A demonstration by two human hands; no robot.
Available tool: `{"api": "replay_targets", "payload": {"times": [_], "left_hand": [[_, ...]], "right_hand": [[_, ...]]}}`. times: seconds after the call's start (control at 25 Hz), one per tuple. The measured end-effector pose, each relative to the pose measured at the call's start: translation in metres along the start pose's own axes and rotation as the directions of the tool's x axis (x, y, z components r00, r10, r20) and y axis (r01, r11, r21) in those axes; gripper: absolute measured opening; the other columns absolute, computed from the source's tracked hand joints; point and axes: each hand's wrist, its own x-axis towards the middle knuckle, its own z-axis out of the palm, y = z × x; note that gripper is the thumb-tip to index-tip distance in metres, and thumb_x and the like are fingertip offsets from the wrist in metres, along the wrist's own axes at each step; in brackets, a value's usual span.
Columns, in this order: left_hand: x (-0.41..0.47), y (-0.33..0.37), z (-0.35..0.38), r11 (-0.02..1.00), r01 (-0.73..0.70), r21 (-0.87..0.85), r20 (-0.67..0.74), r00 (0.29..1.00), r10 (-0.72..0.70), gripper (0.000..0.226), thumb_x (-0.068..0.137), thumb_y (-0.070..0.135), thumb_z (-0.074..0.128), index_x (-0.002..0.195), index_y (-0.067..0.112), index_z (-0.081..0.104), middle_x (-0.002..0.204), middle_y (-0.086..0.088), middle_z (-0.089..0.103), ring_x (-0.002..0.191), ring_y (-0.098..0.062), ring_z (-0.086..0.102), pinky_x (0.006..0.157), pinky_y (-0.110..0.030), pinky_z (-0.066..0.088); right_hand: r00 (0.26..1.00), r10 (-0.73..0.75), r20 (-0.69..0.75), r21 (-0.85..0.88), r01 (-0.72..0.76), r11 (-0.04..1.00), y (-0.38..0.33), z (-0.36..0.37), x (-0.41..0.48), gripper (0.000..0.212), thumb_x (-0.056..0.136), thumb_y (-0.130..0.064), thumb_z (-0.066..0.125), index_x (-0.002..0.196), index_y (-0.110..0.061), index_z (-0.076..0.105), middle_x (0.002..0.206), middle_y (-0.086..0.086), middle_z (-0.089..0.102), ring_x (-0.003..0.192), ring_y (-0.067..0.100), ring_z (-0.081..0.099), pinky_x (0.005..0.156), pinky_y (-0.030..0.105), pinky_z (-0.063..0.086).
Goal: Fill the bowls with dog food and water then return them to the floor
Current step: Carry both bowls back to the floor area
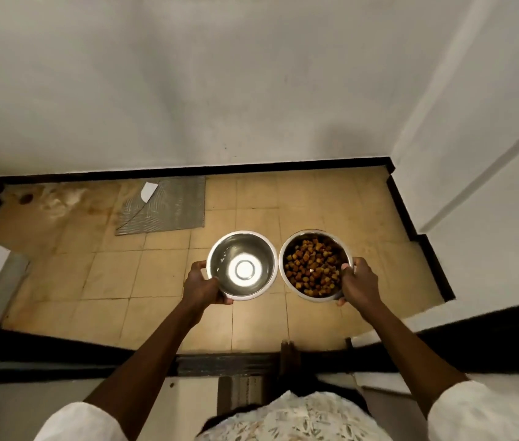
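Observation:
Two steel bowls are side by side over the tan tiled floor. The water bowl, on the left, holds clear water with a bright glare at its bottom. My left hand grips its near left rim. The food bowl, on the right, is heaped with brown kibble. My right hand holds its right rim, thumb over the edge. Their rims almost touch. I cannot tell whether the bowls rest on the floor or hang just above it.
A grey striped mat with a folded corner lies on the floor beyond the bowls, against the white wall. Black skirting runs along the wall base. A white wall corner juts in on the right. A dark threshold crosses below my arms.

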Motion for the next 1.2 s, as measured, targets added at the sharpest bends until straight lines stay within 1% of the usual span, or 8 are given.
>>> {"api": "replay_targets", "payload": {"times": [0.2, 0.32, 0.48, 0.6, 0.76, 0.84, 0.96, 1.2], "left_hand": [[0.079, 0.047, 0.007, 0.998, 0.034, -0.06, -0.073, 0.997, -0.038, 0.056, 0.084, -0.008, 0.067, 0.128, 0.018, 0.046, 0.109, -0.016, 0.066, 0.065, -0.029, 0.077, 0.052, -0.04, 0.063], [0.131, 0.069, 0.007, 0.995, 0.067, -0.068, -0.078, 0.994, -0.073, 0.057, 0.083, -0.008, 0.067, 0.128, 0.02, 0.047, 0.109, -0.014, 0.065, 0.062, -0.028, 0.078, 0.053, -0.039, 0.063], [0.218, 0.093, 0.005, 0.991, 0.097, -0.098, -0.064, 0.993, -0.103, 0.056, 0.083, -0.007, 0.069, 0.127, 0.022, 0.049, 0.111, -0.017, 0.067, 0.067, -0.031, 0.079, 0.055, -0.041, 0.064], [0.297, 0.113, 0.001, 0.987, 0.133, -0.085, -0.07, 0.988, -0.139, 0.057, 0.083, -0.006, 0.068, 0.129, 0.022, 0.049, 0.113, -0.018, 0.067, 0.072, -0.032, 0.078, 0.055, -0.041, 0.064], [0.392, 0.125, 0.001, 0.983, 0.176, -0.052, -0.076, 0.981, -0.18, 0.055, 0.088, -0.006, 0.062, 0.13, 0.025, 0.046, 0.111, -0.018, 0.069, 0.061, -0.025, 0.076, 0.054, -0.038, 0.062], [0.443, 0.122, 0.01, 0.975, 0.217, -0.048, -0.087, 0.972, -0.22, 0.054, 0.09, -0.007, 0.06, 0.13, 0.027, 0.044, 0.112, -0.02, 0.069, 0.059, -0.024, 0.075, 0.056, -0.038, 0.063], [0.514, 0.113, 0.03, 0.966, 0.247, -0.075, -0.101, 0.962, -0.253, 0.054, 0.09, -0.006, 0.064, 0.128, 0.026, 0.044, 0.115, -0.022, 0.068, 0.065, -0.028, 0.074, 0.056, -0.037, 0.062], [0.672, 0.032, 0.091, 0.938, 0.322, -0.13, -0.124, 0.933, -0.337, 0.054, 0.091, -0.007, 0.065, 0.128, 0.026, 0.044, 0.111, -0.029, 0.069, 0.073, -0.035, 0.072, 0.053, -0.033, 0.061]], "right_hand": [[0.999, 0.015, 0.051, 0.025, -0.017, 1.0, -0.061, 0.024, 0.087, 0.023, 0.11, -0.022, 0.045, 0.128, -0.009, 0.049, 0.107, 0.019, 0.064, 0.045, 0.028, 0.071, 0.04, 0.032, 0.057], [0.996, 0.054, 0.068, 0.059, -0.058, 0.997, -0.089, 0.045, 0.133, 0.018, 0.11, -0.021, 0.044, 0.125, -0.013, 0.047, 0.11, 0.021, 0.064, 0.047, 0.033, 0.072, 0.042, 0.034, 0.058], [0.993, 0.089, 0.08, 0.081, -0.095, 0.992, -0.117, 0.091, 0.203, 0.014, 0.109, -0.02, 0.045, 0.122, -0.013, 0.046, 0.115, 0.022, 0.063, 0.051, 0.035, 0.072, 0.042, 0.036, 0.059], [0.989, 0.138, 0.057, 0.11, -0.144, 0.984, -0.137, 0.136, 0.261, 0.013, 0.109, -0.018, 0.046, 0.121, -0.015, 0.045, 0.119, 0.023, 0.062, 0.061, 0.035, 0.075, 0.044, 0.037, 0.06], [0.963, 0.253, 0.095, 0.197, -0.268, 0.943, -0.156, 0.194, 0.335, 0.017, 0.107, -0.015, 0.049, 0.122, -0.019, 0.044, 0.125, 0.019, 0.057, 0.08, 0.038, 0.075, 0.049, 0.041, 0.063], [0.943, 0.31, 0.123, 0.235, -0.331, 0.914, -0.157, 0.224, 0.376, 0.025, 0.106, -0.015, 0.051, 0.13, -0.019, 0.043, 0.126, 0.014, 0.054, 0.083, 0.033, 0.072, 0.05, 0.041, 0.063], [0.93, 0.334, 0.154, 0.262, -0.365, 0.893, -0.147, 0.266, 0.434, 0.031, 0.106, -0.016, 0.053, 0.135, -0.019, 0.042, 0.126, 0.008, 0.05, 0.083, 0.025, 0.068, 0.05, 0.04, 0.063], [0.916, 0.375, 0.142, 0.279, -0.4, 0.873, -0.068, 0.366, 0.583, 0.033, 0.107, -0.015, 0.052, 0.136, -0.024, 0.041, 0.13, 0.006, 0.049, 0.089, 0.029, 0.071, 0.051, 0.038, 0.063]]}}
